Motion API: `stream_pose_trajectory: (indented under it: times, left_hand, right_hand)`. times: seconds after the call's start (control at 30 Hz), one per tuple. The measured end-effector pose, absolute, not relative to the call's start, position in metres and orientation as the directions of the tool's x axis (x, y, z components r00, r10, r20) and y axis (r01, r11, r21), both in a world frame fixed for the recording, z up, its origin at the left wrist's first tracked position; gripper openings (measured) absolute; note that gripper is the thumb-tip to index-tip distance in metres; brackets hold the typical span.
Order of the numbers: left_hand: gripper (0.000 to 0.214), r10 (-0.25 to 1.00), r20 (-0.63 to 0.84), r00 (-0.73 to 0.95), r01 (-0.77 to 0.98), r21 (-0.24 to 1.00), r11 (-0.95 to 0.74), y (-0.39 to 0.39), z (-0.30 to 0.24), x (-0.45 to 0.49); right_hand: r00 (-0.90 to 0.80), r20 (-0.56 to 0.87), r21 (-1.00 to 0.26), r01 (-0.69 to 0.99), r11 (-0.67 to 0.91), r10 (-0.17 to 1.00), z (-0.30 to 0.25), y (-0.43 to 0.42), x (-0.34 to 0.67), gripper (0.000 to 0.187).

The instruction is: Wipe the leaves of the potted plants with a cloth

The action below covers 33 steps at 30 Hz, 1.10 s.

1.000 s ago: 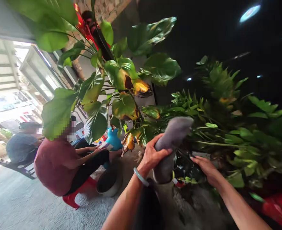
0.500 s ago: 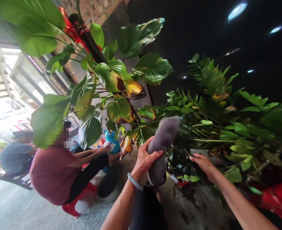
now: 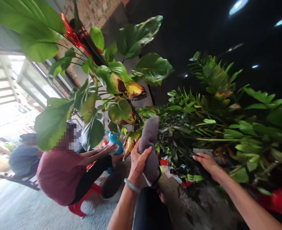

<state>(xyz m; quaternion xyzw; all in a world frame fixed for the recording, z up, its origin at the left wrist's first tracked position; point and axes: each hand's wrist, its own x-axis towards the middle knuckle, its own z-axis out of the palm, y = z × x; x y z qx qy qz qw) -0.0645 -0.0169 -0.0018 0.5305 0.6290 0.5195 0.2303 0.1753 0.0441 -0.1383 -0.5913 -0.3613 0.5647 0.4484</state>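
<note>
My left hand (image 3: 138, 159) is wrapped round my raised foot in a grey sock (image 3: 150, 145), just above the black trouser leg (image 3: 150, 207). A pale green bangle (image 3: 130, 186) sits on that wrist. My right hand (image 3: 206, 162) lies with fingers stretched out flat and holds nothing, resting on a pale edge among the low green plants (image 3: 203, 127). A big-leaved plant (image 3: 112, 80) with yellowing leaves rises behind my foot.
A person in a maroon shirt (image 3: 57, 175) sits on a red stool (image 3: 77, 207) at the left, reaching toward a blue toy (image 3: 115, 140). Another person in blue (image 3: 21, 156) sits further left. Grey concrete floor (image 3: 23, 207) lies below; a brick pillar (image 3: 95, 9) stands behind.
My foot and left hand have shifted left and the sock points more upright. My right hand stays on the edge by the plants. The view has swung slightly.
</note>
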Motion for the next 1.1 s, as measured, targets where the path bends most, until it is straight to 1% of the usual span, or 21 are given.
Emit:
stream_pose_trajectory:
  times: [0.03,0.07,0.1,0.17,0.2,0.23,0.27,0.3,0.37,0.43,0.47,0.53,0.6,0.63,0.7,0.77,0.83,0.93,1.0,1.03,1.1]
  left_hand:
    - [0.050,0.900,0.244,-0.362,0.427,0.901,-0.072,-0.014,-0.006,-0.061]
    - [0.048,0.923,0.188,-0.336,0.428,0.903,-0.028,-0.015,-0.014,-0.058]
    - [0.046,0.961,0.105,-0.257,0.433,0.901,0.017,-0.018,-0.024,-0.054]
    - [0.044,0.995,-0.093,-0.021,0.448,0.889,0.093,-0.034,-0.044,-0.050]
    - [0.045,0.987,-0.150,0.063,0.439,0.892,0.107,-0.043,-0.050,-0.051]
    - [0.045,0.980,-0.168,0.104,0.416,0.902,0.111,-0.051,-0.052,-0.053]
    - [0.046,0.985,-0.145,0.089,0.384,0.918,0.100,-0.056,-0.049,-0.056]
    - [0.047,0.996,-0.090,0.026,0.351,0.933,0.075,-0.058,-0.043,-0.061]
    - [0.047,0.983,0.068,-0.168,0.306,0.952,-0.014,-0.051,-0.023,-0.068]
    - [0.050,0.926,0.183,-0.331,0.266,0.959,-0.095,-0.034,-0.005,-0.069]
    - [0.050,0.903,0.203,-0.379,0.229,0.966,-0.121,-0.026,-0.002,-0.066]
    - [0.050,0.902,0.156,-0.403,0.137,0.985,-0.109,-0.015,-0.008,-0.055]
    - [0.050,0.944,0.033,-0.328,0.074,0.997,-0.009,-0.018,-0.030,-0.040]
    - [0.053,0.970,-0.040,-0.241,0.076,0.995,0.060,-0.025,-0.043,-0.034]
    - [0.063,0.984,-0.181,-0.002,0.088,0.980,0.180,-0.044,-0.067,-0.027]
    - [0.068,0.972,-0.224,0.076,0.119,0.970,0.214,-0.060,-0.075,-0.026]
    - [0.070,0.982,-0.172,0.075,0.093,0.982,0.165,-0.064,-0.065,-0.030]
    - [0.065,0.998,0.008,-0.060,0.063,0.998,-0.004,-0.044,-0.033,-0.032]
    - [0.062,0.980,0.115,-0.163,0.098,0.990,-0.100,-0.025,-0.018,-0.027]
    - [0.061,0.971,0.153,-0.186,0.126,0.983,-0.131,-0.017,-0.016,-0.023]
    - [0.059,0.973,0.186,-0.140,0.216,0.964,-0.153,-0.009,-0.021,-0.016]
  right_hand:
    - [0.093,-0.343,-0.939,-0.071,-0.338,0.935,-0.140,0.044,0.174,0.005]
    - [0.088,-0.341,-0.939,-0.063,-0.337,0.936,-0.142,0.045,0.173,0.007]
    - [0.086,-0.337,-0.941,-0.054,-0.333,0.938,-0.143,0.045,0.172,0.008]
    - [0.091,-0.324,-0.946,-0.036,-0.322,0.942,-0.147,0.046,0.173,0.009]
    - [0.093,-0.316,-0.949,-0.026,-0.315,0.944,-0.148,0.047,0.175,0.010]
    - [0.092,-0.310,-0.951,-0.017,-0.310,0.946,-0.149,0.047,0.176,0.009]
    - [0.088,-0.307,-0.952,-0.009,-0.307,0.948,-0.150,0.048,0.178,0.009]
    - [0.082,-0.307,-0.951,-0.005,-0.308,0.948,-0.150,0.048,0.179,0.010]
    - [0.071,-0.315,-0.949,-0.005,-0.315,0.947,-0.150,0.048,0.179,0.013]
    - [0.061,-0.323,-0.946,-0.019,-0.323,0.944,-0.150,0.048,0.178,0.019]
    - [0.056,-0.327,-0.945,-0.029,-0.326,0.943,-0.150,0.047,0.177,0.022]
    - [0.043,-0.339,-0.940,-0.055,-0.336,0.940,-0.149,0.047,0.174,0.030]
    - [0.033,-0.353,-0.933,-0.082,-0.350,0.935,-0.147,0.045,0.171,0.033]
    - [0.026,-0.358,-0.930,-0.094,-0.354,0.933,-0.145,0.044,0.170,0.031]
    - [0.002,-0.362,-0.926,-0.110,-0.360,0.932,-0.142,0.042,0.171,0.023]
    - [-0.018,-0.366,-0.924,-0.111,-0.366,0.930,-0.139,0.040,0.173,0.014]
    - [-0.010,-0.372,-0.923,-0.102,-0.371,0.928,-0.135,0.039,0.177,0.009]
    - [0.022,-0.377,-0.923,-0.092,-0.373,0.926,-0.130,0.038,0.180,0.008]
    - [0.018,-0.375,-0.924,-0.091,-0.372,0.927,-0.126,0.037,0.179,0.007]
    - [0.011,-0.372,-0.925,-0.090,-0.370,0.928,-0.124,0.036,0.178,0.007]
    - [-0.014,-0.363,-0.928,-0.087,-0.362,0.932,-0.121,0.033,0.174,0.007]
